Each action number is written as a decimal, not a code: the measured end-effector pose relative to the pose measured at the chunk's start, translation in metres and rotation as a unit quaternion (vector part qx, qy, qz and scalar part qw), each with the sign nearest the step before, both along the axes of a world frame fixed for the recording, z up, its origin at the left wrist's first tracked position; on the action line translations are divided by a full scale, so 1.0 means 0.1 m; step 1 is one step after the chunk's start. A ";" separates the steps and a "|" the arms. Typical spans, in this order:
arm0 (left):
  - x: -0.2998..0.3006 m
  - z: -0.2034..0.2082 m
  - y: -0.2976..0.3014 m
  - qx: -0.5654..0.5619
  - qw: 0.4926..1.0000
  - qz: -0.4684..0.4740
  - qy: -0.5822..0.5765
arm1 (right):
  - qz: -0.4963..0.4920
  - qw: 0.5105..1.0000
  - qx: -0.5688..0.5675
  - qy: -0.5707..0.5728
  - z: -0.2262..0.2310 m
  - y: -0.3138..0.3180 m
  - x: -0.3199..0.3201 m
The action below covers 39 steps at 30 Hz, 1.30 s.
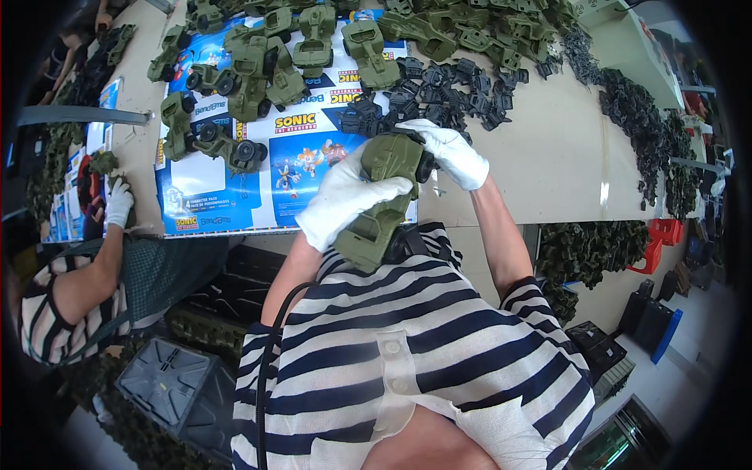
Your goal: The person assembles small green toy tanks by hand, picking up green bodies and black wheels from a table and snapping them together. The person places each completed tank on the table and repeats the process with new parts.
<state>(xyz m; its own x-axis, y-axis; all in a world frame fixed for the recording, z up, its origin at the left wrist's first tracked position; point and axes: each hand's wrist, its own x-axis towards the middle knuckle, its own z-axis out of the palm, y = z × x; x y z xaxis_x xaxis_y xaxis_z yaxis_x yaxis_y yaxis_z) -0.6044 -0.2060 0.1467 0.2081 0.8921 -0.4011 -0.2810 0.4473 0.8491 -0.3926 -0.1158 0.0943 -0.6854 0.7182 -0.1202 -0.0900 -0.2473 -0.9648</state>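
Observation:
An olive-green toy military vehicle (384,200) is held up in front of my chest, over the near edge of the table. White-gloved, my left hand (350,196) wraps round its left side, with the thumb lying across the body. My right hand (448,154), in a white glove too, is closed on the far end beside a black wheel (425,167). The right fingertips are partly hidden, so any small part under them cannot be made out. Just beyond the hands lies a heap of small black plastic parts (450,90).
Several green toy vehicles (316,39) stand on printed blue-and-white sheets (258,200) across the table (548,149). Dark small parts (634,125) lie piled at right. At left, a co-worker's gloved hand (119,202) works nearby. Grey crates (168,384) stand below the table; a red container (664,233) is at right.

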 end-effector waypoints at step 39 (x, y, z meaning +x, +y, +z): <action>-1.32 -0.68 1.53 0.120 0.667 0.332 0.655 | -0.781 0.593 -0.015 -0.197 -1.25 -0.24 1.97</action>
